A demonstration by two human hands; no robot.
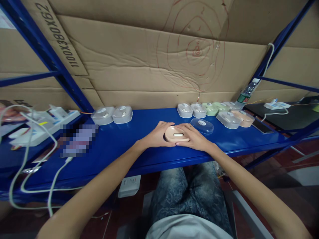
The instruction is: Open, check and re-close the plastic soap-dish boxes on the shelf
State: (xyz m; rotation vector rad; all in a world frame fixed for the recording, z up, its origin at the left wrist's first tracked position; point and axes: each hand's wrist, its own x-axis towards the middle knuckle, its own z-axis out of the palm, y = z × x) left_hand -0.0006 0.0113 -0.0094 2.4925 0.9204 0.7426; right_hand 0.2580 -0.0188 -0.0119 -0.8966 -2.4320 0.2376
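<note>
Fingers (pixel 163 124) of our left hand (pixel 157 135) and right hand (pixel 196 137) grasp, at the blue tabletop (pixel 147 121), the peach box (pixel 171 134) by opposite sides; we cannot tell whether its base touches. If our grip loosens, it could tip or drop. Our right hand, straying forward, could knock the clear lid (pixel 203 126) just beyond. Tilting could dislodge the white piece (pixel 177 135) on top, if loose.

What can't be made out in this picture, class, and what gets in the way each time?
All in the head view:
- Outer sides of the peach case: largely covered by the left hand and right hand.
- Its underside: turned away from the camera.
- Print on the clear lid's sticker: too small.
- Details of the cabled device: pixelated.
- Small wording on the bottle's label: too small and blurred.
- Yellow-green shape: cut off by the right edge.
</note>
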